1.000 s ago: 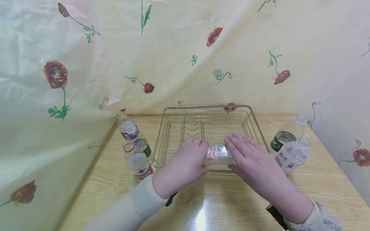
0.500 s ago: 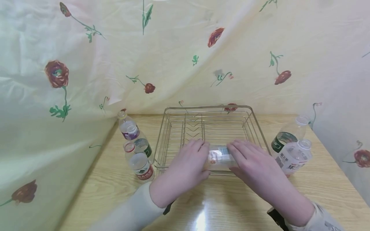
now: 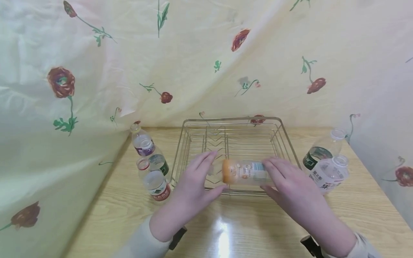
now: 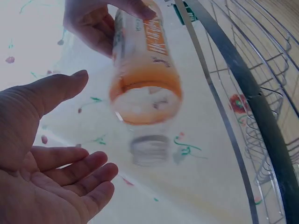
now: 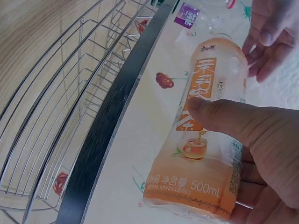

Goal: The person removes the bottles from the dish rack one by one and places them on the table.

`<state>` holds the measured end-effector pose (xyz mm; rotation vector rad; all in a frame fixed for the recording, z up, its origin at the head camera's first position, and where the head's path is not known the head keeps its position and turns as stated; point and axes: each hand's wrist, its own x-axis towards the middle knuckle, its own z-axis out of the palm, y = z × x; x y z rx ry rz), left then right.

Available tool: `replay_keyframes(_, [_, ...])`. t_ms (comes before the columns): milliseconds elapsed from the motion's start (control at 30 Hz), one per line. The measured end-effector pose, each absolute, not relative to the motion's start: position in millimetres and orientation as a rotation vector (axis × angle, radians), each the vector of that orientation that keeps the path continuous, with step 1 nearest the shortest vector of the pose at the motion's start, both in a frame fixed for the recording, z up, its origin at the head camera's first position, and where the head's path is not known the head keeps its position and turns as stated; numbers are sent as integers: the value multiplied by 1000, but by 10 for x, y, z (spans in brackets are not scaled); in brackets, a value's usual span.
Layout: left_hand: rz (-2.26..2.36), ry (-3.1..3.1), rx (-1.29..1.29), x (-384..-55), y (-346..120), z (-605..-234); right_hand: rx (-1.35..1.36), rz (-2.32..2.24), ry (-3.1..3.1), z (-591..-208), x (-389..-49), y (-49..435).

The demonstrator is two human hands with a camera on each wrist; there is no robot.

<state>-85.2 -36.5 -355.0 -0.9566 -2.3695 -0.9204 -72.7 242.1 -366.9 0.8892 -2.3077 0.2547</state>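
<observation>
A clear plastic drink bottle with an orange and white label lies sideways above the near part of the wire rack. My right hand grips it near the base; the right wrist view has the thumb across the label. Beside the uncapped neck, my left hand is spread apart from the bottle, with its fingers and thumb loosely extended in the left wrist view. The fingers behind the bottle on the right are mostly hidden.
Left of the rack stand several uncapped bottles, among them a red-labelled one and a purple-labelled one. To the right are a green-labelled bottle and a white-labelled bottle. A floral cloth hangs behind the wooden table.
My left hand has let go of the bottle and drawn away to the left, uncovering the orange shoulder and neck. My right hand has shifted slightly to the right with the bottle.
</observation>
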Motion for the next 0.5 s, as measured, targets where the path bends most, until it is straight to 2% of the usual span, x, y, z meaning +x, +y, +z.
replay_keyframes(500, [-882,-2496,-838,-875,-575,-3697,772,347,-2274,-3711,-696,2590])
